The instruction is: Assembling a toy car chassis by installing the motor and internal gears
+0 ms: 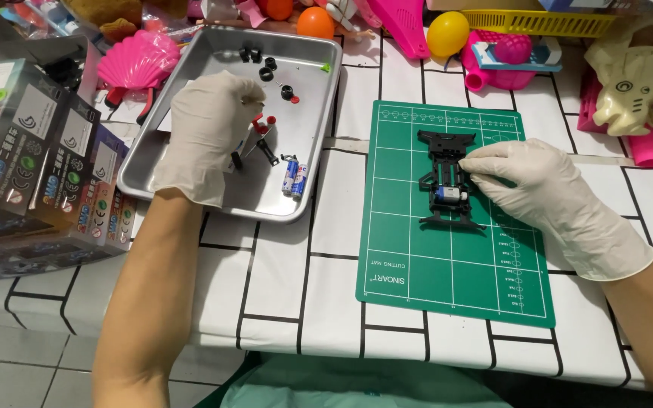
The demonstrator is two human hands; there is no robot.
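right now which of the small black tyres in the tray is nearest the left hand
The black tyre lying just right of the left hand; the others sit farther off, at the tray's back edge and toward its middle.

Left hand (205,132) covers part of the metal tray (307,57); can't tell whether its fingertips pinch the small red part (264,123). Right hand (530,185) hides the black chassis (447,181) right edge. Toys along the top and the boxes (24,151) at left are cut off by the frame.

Lying flat on a green cutting mat (447,272), a black toy-car chassis (449,185) with a small silver-and-blue motor seated near its lower end, lengthwise up the mat. Sitting in the metal tray (319,98), a small red-and-black part (264,127), loose black tyres beside.
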